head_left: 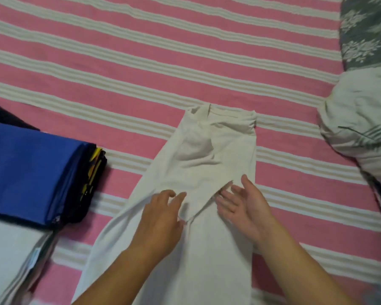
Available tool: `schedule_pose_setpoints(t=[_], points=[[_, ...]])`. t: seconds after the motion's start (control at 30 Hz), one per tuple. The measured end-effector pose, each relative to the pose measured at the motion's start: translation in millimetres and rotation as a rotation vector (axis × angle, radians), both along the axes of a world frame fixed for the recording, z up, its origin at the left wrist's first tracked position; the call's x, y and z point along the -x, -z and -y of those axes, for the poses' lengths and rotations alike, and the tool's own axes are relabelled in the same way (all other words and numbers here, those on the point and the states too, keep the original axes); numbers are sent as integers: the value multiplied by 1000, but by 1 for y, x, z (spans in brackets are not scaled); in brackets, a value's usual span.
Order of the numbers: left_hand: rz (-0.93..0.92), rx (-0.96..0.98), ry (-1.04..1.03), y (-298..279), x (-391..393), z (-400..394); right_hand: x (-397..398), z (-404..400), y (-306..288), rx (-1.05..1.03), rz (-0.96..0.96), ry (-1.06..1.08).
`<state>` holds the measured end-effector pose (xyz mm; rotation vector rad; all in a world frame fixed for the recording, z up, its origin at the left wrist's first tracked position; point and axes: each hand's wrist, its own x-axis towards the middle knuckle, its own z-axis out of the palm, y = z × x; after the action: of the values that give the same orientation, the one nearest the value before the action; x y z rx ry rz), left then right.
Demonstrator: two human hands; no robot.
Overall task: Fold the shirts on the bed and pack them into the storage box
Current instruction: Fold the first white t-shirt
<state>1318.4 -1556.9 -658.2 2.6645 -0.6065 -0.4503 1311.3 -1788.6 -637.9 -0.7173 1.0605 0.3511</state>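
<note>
A white shirt [207, 155] lies lengthwise on the pink-and-white striped bed [141, 62], collar at the far end, both sides folded inward into a narrow strip. My left hand [161, 219] rests palm down on the shirt's middle, fingers loosely spread by a folded sleeve edge. Palm turned up, my right hand [244, 205] hovers just right of it with straight fingers and holds nothing. A stack of folded shirts sits at the left: a blue one [31, 170] on top, a black one with yellow print [92, 179] under it. No storage box is plainly visible.
A white folded item with a clear plastic edge [15, 256] lies at the lower left. Pillows, one grey with a floral print [365, 31] and one pale [361, 119], line the right edge. The striped sheet stretches wide beyond the shirt.
</note>
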Motion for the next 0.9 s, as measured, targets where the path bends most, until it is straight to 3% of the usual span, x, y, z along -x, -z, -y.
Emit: schedule_pose_setpoints(t=[0.17,0.27,0.4,0.53,0.6,0.7,0.73,0.8,0.9], points=[[105,-185,-156,14,62,-103,-2,-13,16,124,-135,-9],[-6,-263,-360,17,96,-171,-18,-36,22,219,-217,-104],[-338,-168,-680,27,130,-224,-50,-70,8,365,-212,-36],[-400,-42,-722,29,157,-231,-91,-86,-14,424,-284,-171],[-387,-20,-750,21,164,-229,-114,-101,-18,648,-249,-321],[-445,4,-861,3,170,-220,-146,-141,-63,1278,12,-603],[-469,30,-908,-8,172,-216,-159,-148,-77,1372,99,-644],[-490,80,-940,-33,177,-205,-177,-149,-104,1464,154,-635],[-376,1,-712,-62,197,-188,-181,-113,-131,1457,99,-676]])
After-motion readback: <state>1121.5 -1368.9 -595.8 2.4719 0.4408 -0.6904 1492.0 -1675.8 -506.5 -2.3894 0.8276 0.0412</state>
